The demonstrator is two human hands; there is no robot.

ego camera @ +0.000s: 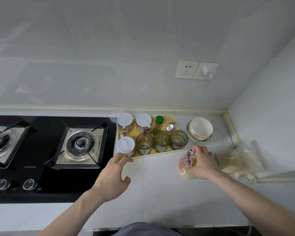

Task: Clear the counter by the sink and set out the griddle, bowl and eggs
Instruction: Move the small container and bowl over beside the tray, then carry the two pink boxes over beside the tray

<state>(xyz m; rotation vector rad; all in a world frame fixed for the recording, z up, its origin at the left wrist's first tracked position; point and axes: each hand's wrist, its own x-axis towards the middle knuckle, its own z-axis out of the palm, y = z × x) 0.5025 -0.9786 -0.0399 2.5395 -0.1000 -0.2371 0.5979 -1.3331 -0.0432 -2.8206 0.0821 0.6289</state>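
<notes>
- Where the right hand covers it, cannot read the whole print on the small packet; only some pink and orange letters on shiny wrapping show.
- Cut off at the left edge: the far burner of the black glass stove; only the near burner with its round metal ring and thin pan supports seen complete.
- Hard to tell the contents of the clear plastic bag at the right, only something pale and crumbly, lying on the white desk just beside the right hand.
- Partly hidden behind the glasses: a metal spoon and a small bottle with green cap.
- On the pale yellow rectangular tray: three jars with white round lids, then three ribbed, tinted transparent glasses in the front row.
- Right of the tray, near the wall corner: white glossy bowl, stacked in another dish, well apart from the stove.
- On the wall: two cream sockets, with a white charger plugged in the right one.
- Right hand: curled over the packet and gripping it from above on the desk, arm stretched forward.
- Left hand: spread wide, fingers relaxed, holding nothing, fingertips near the front left corner of the tray; cannot tell if touching.
</notes>
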